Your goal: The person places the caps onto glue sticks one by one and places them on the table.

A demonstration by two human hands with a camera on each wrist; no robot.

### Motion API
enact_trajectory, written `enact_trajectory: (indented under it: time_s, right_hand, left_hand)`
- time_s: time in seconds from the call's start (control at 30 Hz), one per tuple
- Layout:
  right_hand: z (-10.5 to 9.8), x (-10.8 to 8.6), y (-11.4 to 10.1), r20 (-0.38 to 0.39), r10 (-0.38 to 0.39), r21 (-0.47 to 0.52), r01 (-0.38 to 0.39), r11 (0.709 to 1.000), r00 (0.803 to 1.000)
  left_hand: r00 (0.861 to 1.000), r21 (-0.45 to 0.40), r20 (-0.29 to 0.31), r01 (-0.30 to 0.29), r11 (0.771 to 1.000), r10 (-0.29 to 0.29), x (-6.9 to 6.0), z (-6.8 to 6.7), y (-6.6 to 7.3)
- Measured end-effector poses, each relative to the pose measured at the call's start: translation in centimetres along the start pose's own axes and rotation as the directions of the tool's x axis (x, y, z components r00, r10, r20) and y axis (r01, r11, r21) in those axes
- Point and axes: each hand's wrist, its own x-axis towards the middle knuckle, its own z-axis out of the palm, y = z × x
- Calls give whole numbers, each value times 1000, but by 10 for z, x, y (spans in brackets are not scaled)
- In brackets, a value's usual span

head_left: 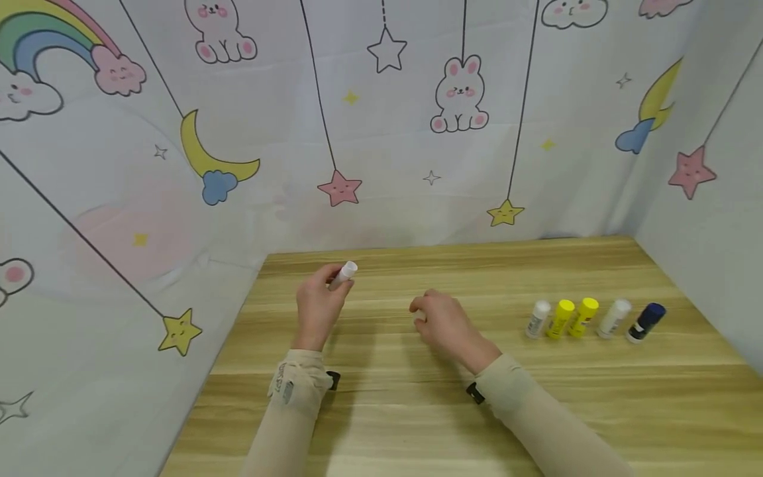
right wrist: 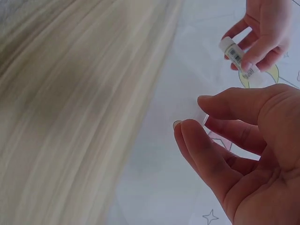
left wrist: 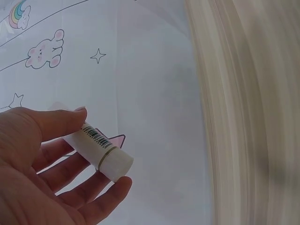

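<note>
Above the table's left part, my left hand [head_left: 318,305] grips a white glue stick [head_left: 344,273] between thumb and fingers. The stick is tilted, and its upper end looks uncapped. In the left wrist view the glue stick [left wrist: 96,147] shows a barcode and a thin gold ring near its base. To the right, apart from it, my right hand [head_left: 447,328] is held over the table with fingers bent. In the right wrist view its thumb and fingers pinch a small pale, see-through cap [right wrist: 202,116], mostly hidden behind the fingers.
Several glue sticks stand upright in a row on the right of the wooden table [head_left: 381,411]: a white one [head_left: 538,318], two yellow ones [head_left: 561,318], another white one [head_left: 614,318] and one with a dark blue cap [head_left: 646,322]. A patterned cloth [head_left: 393,139] hangs behind.
</note>
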Motion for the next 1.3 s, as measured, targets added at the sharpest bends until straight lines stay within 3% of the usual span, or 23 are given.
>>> enact_trajectory:
  time_s: [0.3, 0.67, 1.3]
  right_hand:
    - [-14, -2, 5, -59, 15, 8, -15, 1000, 998]
    - [-23, -4, 13, -103, 30, 43, -25, 999, 994]
    - [-29, -4, 17, -167, 31, 77, -18, 997, 985]
  left_hand:
    - [998, 16, 47, -53, 998, 52, -2, 14, 8]
    - [993, 37, 105, -58, 998, 54, -7, 30, 17]
    - [983, 72, 132, -139, 988, 128, -17, 48, 25]
